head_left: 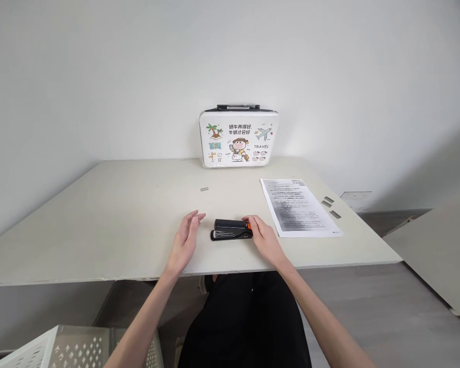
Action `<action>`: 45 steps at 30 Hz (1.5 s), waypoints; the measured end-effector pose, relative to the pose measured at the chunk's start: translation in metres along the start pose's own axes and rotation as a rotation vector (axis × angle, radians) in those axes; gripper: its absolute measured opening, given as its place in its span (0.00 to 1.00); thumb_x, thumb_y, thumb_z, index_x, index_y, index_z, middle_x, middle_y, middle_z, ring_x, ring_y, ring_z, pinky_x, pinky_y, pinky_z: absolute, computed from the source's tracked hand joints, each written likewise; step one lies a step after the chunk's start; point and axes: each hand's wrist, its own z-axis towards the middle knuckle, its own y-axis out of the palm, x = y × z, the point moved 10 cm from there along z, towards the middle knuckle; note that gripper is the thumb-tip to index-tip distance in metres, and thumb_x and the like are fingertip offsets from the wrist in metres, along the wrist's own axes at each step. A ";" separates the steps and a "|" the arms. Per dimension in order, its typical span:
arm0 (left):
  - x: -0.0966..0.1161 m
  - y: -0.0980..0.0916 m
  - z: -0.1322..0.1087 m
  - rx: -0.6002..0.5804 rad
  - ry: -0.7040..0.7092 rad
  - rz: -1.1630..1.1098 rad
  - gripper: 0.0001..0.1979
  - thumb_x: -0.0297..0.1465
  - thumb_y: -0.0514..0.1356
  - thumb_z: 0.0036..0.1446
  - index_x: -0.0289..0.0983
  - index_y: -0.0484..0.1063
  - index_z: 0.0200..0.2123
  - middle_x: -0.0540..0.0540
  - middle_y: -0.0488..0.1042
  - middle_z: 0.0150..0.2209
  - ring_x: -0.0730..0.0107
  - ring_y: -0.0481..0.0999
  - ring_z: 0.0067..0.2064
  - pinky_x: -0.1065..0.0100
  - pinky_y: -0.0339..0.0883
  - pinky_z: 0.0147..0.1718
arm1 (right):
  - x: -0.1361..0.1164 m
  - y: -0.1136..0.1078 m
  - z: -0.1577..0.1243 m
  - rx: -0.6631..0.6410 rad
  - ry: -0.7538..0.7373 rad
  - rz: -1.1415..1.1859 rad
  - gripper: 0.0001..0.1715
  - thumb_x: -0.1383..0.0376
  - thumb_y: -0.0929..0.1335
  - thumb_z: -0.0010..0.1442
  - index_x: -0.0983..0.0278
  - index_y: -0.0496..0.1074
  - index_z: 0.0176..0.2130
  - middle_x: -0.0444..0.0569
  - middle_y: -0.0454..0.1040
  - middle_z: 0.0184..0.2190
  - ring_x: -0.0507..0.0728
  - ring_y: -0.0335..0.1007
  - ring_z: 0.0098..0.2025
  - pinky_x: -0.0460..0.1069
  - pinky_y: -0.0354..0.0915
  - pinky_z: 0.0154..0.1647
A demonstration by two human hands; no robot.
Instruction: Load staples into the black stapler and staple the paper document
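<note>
Lying lengthwise across the near part of the table, a black stapler with smooth, rounded arms and an orange patch at one end (230, 232) points its narrow front to the left. A slot between its two arms shows something pale and shiny, too small to make out. The right hand (267, 241) has its fingers curled closely about the orange end, gripping it. The left hand (184, 238) is held just beside the stapler's front, its fingers loosely spread and nearly straight, with nothing in them.

Beyond the stapler lies a short, thin grey strip with a metallic look (204, 189). To the right, a flat sheet of white paper (299, 208) carries rows of dark print and a smoky grey blotch; three more small grey strips (335, 214) rest beside its right edge, near the table's side.

At the back, close to the wall, stands a glossy white case with rounded corners (239, 138), printed with a palm, an airplane, a cartoon figure and lettering, and topped by a black handle (238, 107). All these rest on a flat, matte, off-white table (118, 225). Lower left, below the tabletop, is a pale plastic basket pierced with small holes (78, 351).
</note>
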 end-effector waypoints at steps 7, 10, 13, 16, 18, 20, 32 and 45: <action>-0.015 -0.014 0.003 0.128 0.011 -0.122 0.30 0.53 0.44 0.74 0.39 0.67 0.61 0.37 0.74 0.63 0.55 0.71 0.66 0.51 0.59 0.68 | -0.001 0.000 0.000 0.003 -0.035 -0.020 0.26 0.48 0.54 0.74 0.58 0.73 0.46 0.51 0.80 0.49 0.61 0.78 0.49 0.54 0.68 0.53; -0.019 -0.017 0.004 0.155 0.012 -0.112 0.30 0.53 0.43 0.73 0.39 0.67 0.61 0.37 0.73 0.63 0.53 0.71 0.66 0.50 0.59 0.68 | -0.003 0.000 0.000 0.001 -0.046 -0.031 0.26 0.49 0.54 0.74 0.58 0.73 0.46 0.51 0.80 0.48 0.61 0.77 0.48 0.54 0.68 0.52; -0.018 -0.017 0.004 0.160 0.014 -0.112 0.30 0.54 0.43 0.73 0.39 0.68 0.61 0.37 0.73 0.63 0.53 0.71 0.66 0.50 0.58 0.68 | -0.003 0.000 0.000 0.005 -0.048 -0.038 0.25 0.50 0.54 0.75 0.58 0.73 0.46 0.51 0.80 0.47 0.60 0.77 0.47 0.54 0.68 0.52; -0.016 -0.017 0.004 0.157 0.006 -0.130 0.30 0.54 0.44 0.73 0.39 0.68 0.60 0.37 0.73 0.63 0.54 0.70 0.67 0.51 0.58 0.69 | -0.002 0.000 0.000 0.008 -0.053 -0.040 0.25 0.50 0.54 0.75 0.58 0.73 0.46 0.51 0.80 0.47 0.60 0.78 0.47 0.54 0.68 0.52; -0.016 -0.017 0.004 0.156 -0.004 -0.145 0.30 0.54 0.45 0.73 0.39 0.68 0.60 0.37 0.73 0.63 0.54 0.70 0.67 0.52 0.57 0.69 | -0.002 0.000 0.000 0.012 -0.059 -0.040 0.25 0.50 0.54 0.75 0.58 0.73 0.46 0.51 0.80 0.46 0.61 0.78 0.47 0.54 0.68 0.52; -0.015 -0.016 0.004 0.153 -0.011 -0.158 0.30 0.54 0.45 0.73 0.39 0.68 0.60 0.37 0.73 0.63 0.55 0.70 0.67 0.53 0.57 0.69 | -0.003 0.000 0.001 0.016 -0.067 -0.041 0.25 0.49 0.54 0.75 0.58 0.73 0.46 0.50 0.80 0.45 0.61 0.78 0.46 0.54 0.68 0.51; -0.013 -0.014 0.003 0.130 -0.012 -0.196 0.28 0.53 0.47 0.73 0.38 0.70 0.57 0.37 0.74 0.62 0.56 0.71 0.66 0.53 0.59 0.68 | -0.006 0.009 -0.004 -0.072 -0.066 -0.121 0.22 0.47 0.68 0.67 0.58 0.73 0.52 0.51 0.79 0.48 0.63 0.75 0.50 0.57 0.69 0.52; -0.019 0.008 0.002 0.019 -0.218 -0.525 0.26 0.52 0.49 0.71 0.37 0.73 0.50 0.35 0.77 0.59 0.50 0.71 0.66 0.47 0.59 0.68 | -0.072 -0.008 -0.042 0.136 -0.523 -0.176 0.14 0.69 0.67 0.67 0.57 0.72 0.51 0.52 0.78 0.49 0.62 0.75 0.51 0.58 0.75 0.49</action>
